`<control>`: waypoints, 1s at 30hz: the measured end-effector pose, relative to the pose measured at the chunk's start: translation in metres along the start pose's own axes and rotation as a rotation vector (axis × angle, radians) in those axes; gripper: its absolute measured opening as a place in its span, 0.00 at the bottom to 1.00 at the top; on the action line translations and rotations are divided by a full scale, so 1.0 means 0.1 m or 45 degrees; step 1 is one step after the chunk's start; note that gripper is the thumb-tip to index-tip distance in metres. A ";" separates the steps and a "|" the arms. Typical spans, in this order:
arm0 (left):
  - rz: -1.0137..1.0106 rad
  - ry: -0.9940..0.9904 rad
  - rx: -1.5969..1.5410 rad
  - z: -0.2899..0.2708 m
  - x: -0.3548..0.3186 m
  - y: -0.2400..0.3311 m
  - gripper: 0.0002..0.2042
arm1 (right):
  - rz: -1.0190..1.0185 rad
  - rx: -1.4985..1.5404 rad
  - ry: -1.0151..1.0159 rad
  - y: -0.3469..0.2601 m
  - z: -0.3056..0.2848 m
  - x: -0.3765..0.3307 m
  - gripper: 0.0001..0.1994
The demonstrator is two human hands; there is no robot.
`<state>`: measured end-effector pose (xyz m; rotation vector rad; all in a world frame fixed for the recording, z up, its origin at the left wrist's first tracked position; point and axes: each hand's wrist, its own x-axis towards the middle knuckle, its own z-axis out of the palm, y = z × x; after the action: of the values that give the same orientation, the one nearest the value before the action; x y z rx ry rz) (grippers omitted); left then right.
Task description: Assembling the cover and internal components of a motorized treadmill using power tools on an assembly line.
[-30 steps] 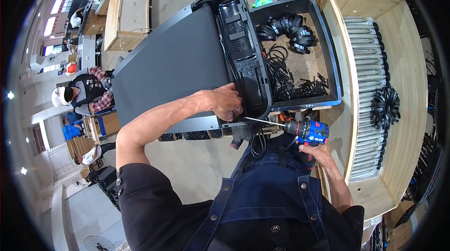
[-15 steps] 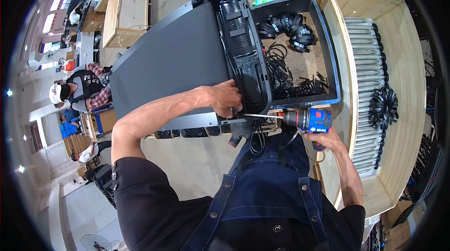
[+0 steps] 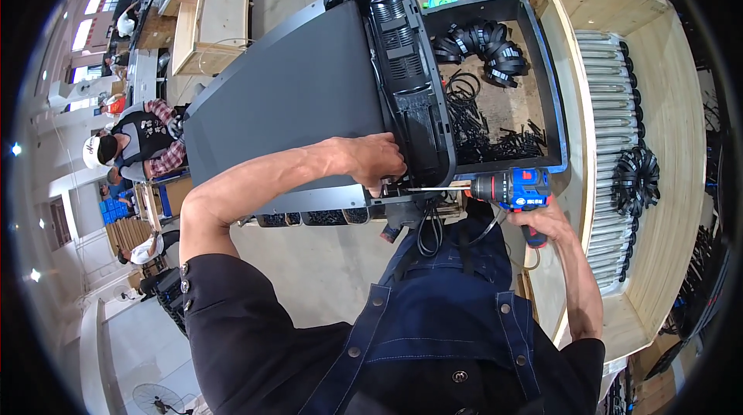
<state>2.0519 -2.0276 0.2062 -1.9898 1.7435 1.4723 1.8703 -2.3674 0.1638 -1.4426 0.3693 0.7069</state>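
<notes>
A treadmill (image 3: 298, 97) with a wide dark belt lies in front of me, its ribbed black end housing (image 3: 404, 66) on the right. At the near corner of that housing, my left hand (image 3: 376, 159) is closed with its fingers bent down; whatever they pinch is hidden. My right hand (image 3: 548, 221) grips a blue and black cordless drill (image 3: 515, 189) by its handle. From its chuck a long thin bit (image 3: 437, 189) points left, its tip close beside my left fingers. Black cables (image 3: 430, 233) hang in loops below that corner.
Right of the treadmill, a dark bin (image 3: 553, 82) holds black rings, cable loops and small black parts. Beyond it stands a wooden crate (image 3: 665, 260) with rows of metal tubes and a black bundle. A person in a checked shirt (image 3: 159, 144) is at the treadmill's far left.
The drill has turned nearly level, and my right hand has tilted with it, showing more of the handle. My left hand stays at the corner, its fingers slightly shifted.
</notes>
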 end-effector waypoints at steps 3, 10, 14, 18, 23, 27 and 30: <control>0.025 0.003 0.015 0.00 -0.02 0.01 0.20 | 0.140 0.064 -0.082 -0.10 -0.05 0.07 0.18; -0.030 -0.006 -0.106 -0.04 -0.09 0.03 0.21 | 0.224 0.142 -0.175 -0.20 -0.02 0.19 0.14; -0.027 0.079 -0.091 -0.07 -0.24 0.09 0.23 | 0.314 0.143 -0.230 -0.25 -0.04 0.27 0.13; -0.433 1.067 -0.599 -0.18 -0.75 0.22 0.24 | 0.364 0.122 -0.268 -0.23 -0.08 0.31 0.12; -0.968 1.520 -0.763 0.74 -1.10 0.33 0.25 | 0.263 0.041 -0.313 -0.32 -0.11 0.33 0.14; -1.504 1.800 -0.469 1.52 -0.75 0.38 0.26 | 0.236 0.006 -0.323 -0.26 -0.19 0.47 0.19; -1.600 1.920 -0.250 1.65 -0.48 0.33 0.23 | 0.134 -0.035 -0.259 -0.14 -0.27 0.56 0.26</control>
<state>1.9371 -1.9006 0.1702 -3.3728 -0.1222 -0.4567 1.9260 -2.3812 0.1358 -1.3702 0.2795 0.9382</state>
